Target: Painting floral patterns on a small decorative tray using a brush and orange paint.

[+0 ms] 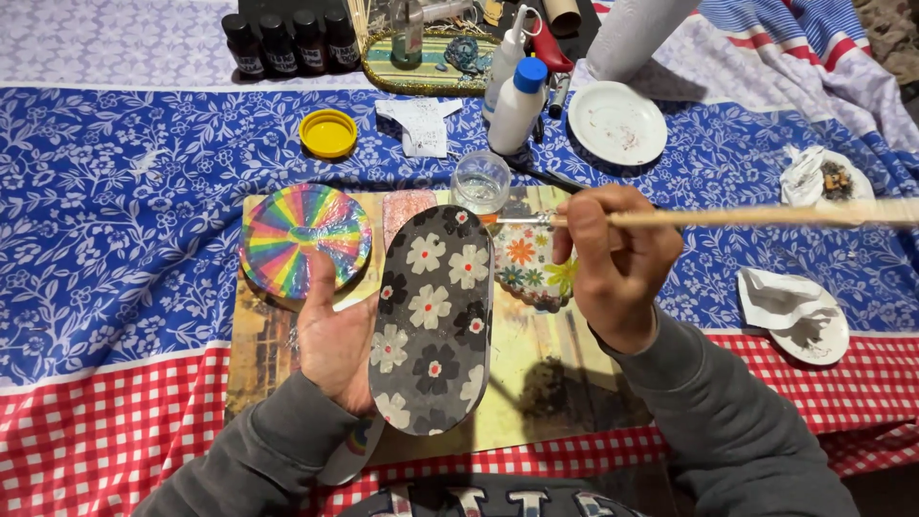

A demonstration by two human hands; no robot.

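My left hand (335,340) holds a dark oval box lid (433,321) covered in white and grey flowers, tilted up toward me, with the palm behind its left edge. My right hand (617,254) grips a long wooden paintbrush (747,216). The brush tip points left and touches the lid's upper right edge. A round rainbow-striped disc (304,237) lies just above my left hand. Behind the lid lies a piece with colourful flowers (531,268), partly hidden.
A small clear glass jar (481,180) stands above the lid. Farther back are two white glue bottles (517,105), a yellow cap (328,132), a white plate (617,123) and several dark bottles (287,43). Crumpled paper on dishes (799,311) lies at right. A picture mat (555,383) covers the blue floral cloth.
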